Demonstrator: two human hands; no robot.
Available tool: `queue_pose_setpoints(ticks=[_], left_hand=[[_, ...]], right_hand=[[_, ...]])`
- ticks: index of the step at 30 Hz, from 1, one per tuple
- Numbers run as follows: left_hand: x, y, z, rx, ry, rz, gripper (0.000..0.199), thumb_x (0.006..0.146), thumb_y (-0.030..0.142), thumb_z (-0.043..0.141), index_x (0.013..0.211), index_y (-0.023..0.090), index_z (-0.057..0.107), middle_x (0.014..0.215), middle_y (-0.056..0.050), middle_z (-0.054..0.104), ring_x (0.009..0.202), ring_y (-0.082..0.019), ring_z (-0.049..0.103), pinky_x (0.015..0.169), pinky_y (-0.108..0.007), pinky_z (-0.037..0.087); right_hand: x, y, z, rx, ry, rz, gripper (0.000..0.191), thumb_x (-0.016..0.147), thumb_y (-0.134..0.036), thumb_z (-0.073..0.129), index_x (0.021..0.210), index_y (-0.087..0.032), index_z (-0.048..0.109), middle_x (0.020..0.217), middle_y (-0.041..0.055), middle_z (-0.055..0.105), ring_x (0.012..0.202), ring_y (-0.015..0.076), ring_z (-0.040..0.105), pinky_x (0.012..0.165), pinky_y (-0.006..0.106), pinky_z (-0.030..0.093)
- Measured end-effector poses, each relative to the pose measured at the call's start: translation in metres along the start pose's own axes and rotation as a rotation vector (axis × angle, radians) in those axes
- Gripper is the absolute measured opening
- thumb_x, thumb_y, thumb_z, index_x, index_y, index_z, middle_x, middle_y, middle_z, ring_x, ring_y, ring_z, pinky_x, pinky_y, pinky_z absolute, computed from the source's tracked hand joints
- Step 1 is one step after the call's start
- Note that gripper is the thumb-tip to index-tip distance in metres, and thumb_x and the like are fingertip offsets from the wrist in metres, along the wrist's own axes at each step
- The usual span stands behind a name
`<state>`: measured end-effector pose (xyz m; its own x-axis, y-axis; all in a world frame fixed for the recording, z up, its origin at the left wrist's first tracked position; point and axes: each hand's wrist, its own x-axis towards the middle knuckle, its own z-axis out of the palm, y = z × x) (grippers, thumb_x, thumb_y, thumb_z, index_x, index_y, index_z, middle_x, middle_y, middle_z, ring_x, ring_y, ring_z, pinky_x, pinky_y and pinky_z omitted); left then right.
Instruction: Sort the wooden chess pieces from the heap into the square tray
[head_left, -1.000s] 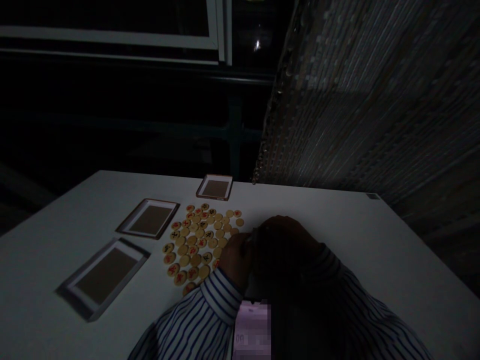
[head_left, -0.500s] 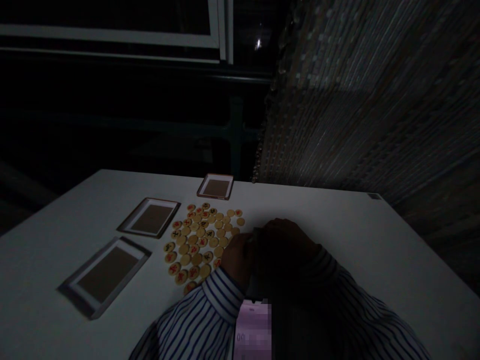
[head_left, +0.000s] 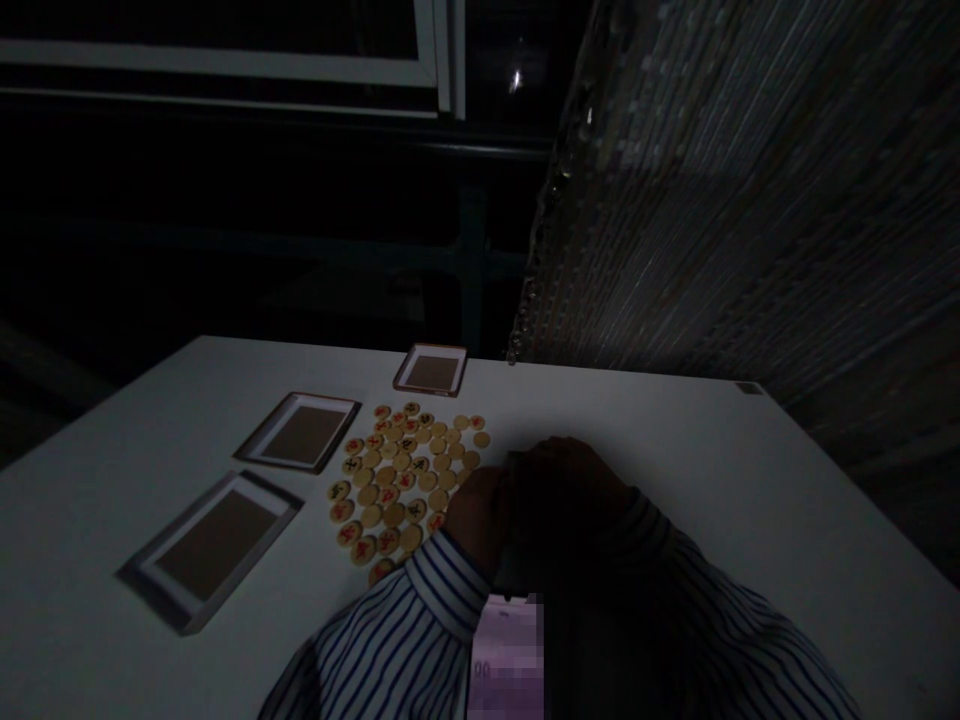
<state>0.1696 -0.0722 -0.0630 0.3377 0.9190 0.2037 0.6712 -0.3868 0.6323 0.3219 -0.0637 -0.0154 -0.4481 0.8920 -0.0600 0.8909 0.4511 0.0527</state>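
My left hand point(head_left: 482, 512) is closed around something dark that I cannot make out, at the right edge of many round wooden pieces point(head_left: 386, 476). Some pieces show red or black characters, others look plain. Close against it, my right hand point(head_left: 574, 485) has its fingers curled in deep shadow; what it holds, if anything, is hidden. Below the hands a lit phone-like screen point(head_left: 504, 655) shows pink, partly pixelated. Both arms wear blue-striped sleeves.
Three shallow framed trays or lids lie on the white table point(head_left: 735, 500): one near left point(head_left: 154, 583), one behind it point(head_left: 326, 465), one at the back point(head_left: 459, 384). A bead curtain point(head_left: 675, 200) hangs at the right, behind the table.
The view has shifted very slightly. Both hands stay together in nearly the same place, and the pieces and frames lie as before.
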Motion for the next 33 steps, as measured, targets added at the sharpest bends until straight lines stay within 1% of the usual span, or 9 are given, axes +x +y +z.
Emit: queue_pose_setpoints(ticks=[5, 10, 14, 20, 24, 27, 30, 33], left_hand=[[-0.0001, 0.0002, -0.0001, -0.001, -0.003, 0.009, 0.026, 0.081, 0.02, 0.037, 0.093, 0.015, 0.06, 0.088, -0.007, 0.064, 0.083, -0.017, 0.058, 0.073, -0.029, 0.045], [0.0005, 0.0013, -0.0012, 0.019, -0.049, -0.016, 0.027, 0.081, 0.02, 0.037, 0.093, 0.014, 0.061, 0.088, -0.009, 0.064, 0.084, -0.019, 0.058, 0.075, -0.031, 0.045], [0.0013, 0.0012, -0.0007, 0.011, -0.077, -0.002, 0.027, 0.081, 0.019, 0.036, 0.092, 0.014, 0.061, 0.088, -0.008, 0.064, 0.084, -0.018, 0.058, 0.073, -0.03, 0.045], [0.001, -0.001, 0.0017, 0.019, -0.073, 0.021, 0.026, 0.082, 0.021, 0.036, 0.088, 0.016, 0.061, 0.084, -0.007, 0.064, 0.08, -0.018, 0.058, 0.07, -0.03, 0.044], [0.0006, -0.0003, 0.0013, 0.012, -0.069, 0.009, 0.026, 0.081, 0.021, 0.037, 0.092, 0.016, 0.061, 0.087, -0.008, 0.064, 0.082, -0.018, 0.058, 0.072, -0.03, 0.044], [0.0006, -0.0004, 0.0012, 0.022, -0.076, 0.024, 0.027, 0.081, 0.021, 0.037, 0.09, 0.017, 0.062, 0.085, -0.007, 0.064, 0.081, -0.018, 0.058, 0.071, -0.03, 0.044], [0.0008, -0.001, 0.0017, 0.032, -0.085, 0.034, 0.028, 0.082, 0.022, 0.036, 0.09, 0.017, 0.062, 0.083, -0.007, 0.065, 0.08, -0.018, 0.058, 0.07, -0.03, 0.044], [0.0008, -0.0008, 0.0015, 0.01, -0.07, 0.021, 0.028, 0.081, 0.021, 0.036, 0.094, 0.017, 0.061, 0.086, -0.007, 0.065, 0.082, -0.018, 0.058, 0.073, -0.03, 0.044]], right_hand=[[0.0, -0.0006, 0.0007, -0.017, -0.017, -0.01, 0.026, 0.081, -0.035, 0.041, 0.085, -0.017, 0.06, 0.082, 0.0091, 0.063, 0.074, 0.0183, 0.057, 0.063, 0.028, 0.037], [-0.0018, -0.0008, 0.0036, -0.028, -0.022, 0.004, 0.03, 0.081, -0.038, 0.04, 0.083, -0.016, 0.061, 0.08, 0.0098, 0.063, 0.073, 0.0187, 0.057, 0.063, 0.029, 0.037], [-0.0022, -0.0017, 0.0046, -0.033, -0.015, 0.012, 0.031, 0.082, -0.039, 0.039, 0.085, -0.017, 0.06, 0.08, 0.0092, 0.063, 0.075, 0.0192, 0.057, 0.066, 0.031, 0.038], [-0.0004, -0.0013, 0.0007, -0.005, -0.053, 0.01, 0.03, 0.081, -0.038, 0.042, 0.085, -0.016, 0.062, 0.082, 0.0107, 0.063, 0.078, 0.0191, 0.057, 0.067, 0.029, 0.038], [-0.0004, -0.001, 0.0028, 0.008, -0.025, 0.021, 0.028, 0.082, -0.036, 0.042, 0.087, -0.017, 0.061, 0.083, 0.01, 0.063, 0.077, 0.0182, 0.057, 0.068, 0.029, 0.038], [0.0, -0.0018, 0.0039, 0.025, -0.022, 0.029, 0.028, 0.082, -0.035, 0.041, 0.09, -0.017, 0.061, 0.084, 0.0101, 0.062, 0.078, 0.0185, 0.056, 0.069, 0.029, 0.038], [0.0007, -0.0034, 0.0016, 0.041, -0.012, 0.005, 0.026, 0.082, -0.034, 0.042, 0.097, -0.02, 0.058, 0.087, 0.0083, 0.062, 0.081, 0.0187, 0.055, 0.07, 0.029, 0.039], [0.0008, -0.0043, -0.0015, 0.069, -0.016, -0.026, 0.025, 0.082, -0.033, 0.042, 0.097, -0.021, 0.058, 0.089, 0.0076, 0.061, 0.084, 0.018, 0.054, 0.072, 0.028, 0.039]])
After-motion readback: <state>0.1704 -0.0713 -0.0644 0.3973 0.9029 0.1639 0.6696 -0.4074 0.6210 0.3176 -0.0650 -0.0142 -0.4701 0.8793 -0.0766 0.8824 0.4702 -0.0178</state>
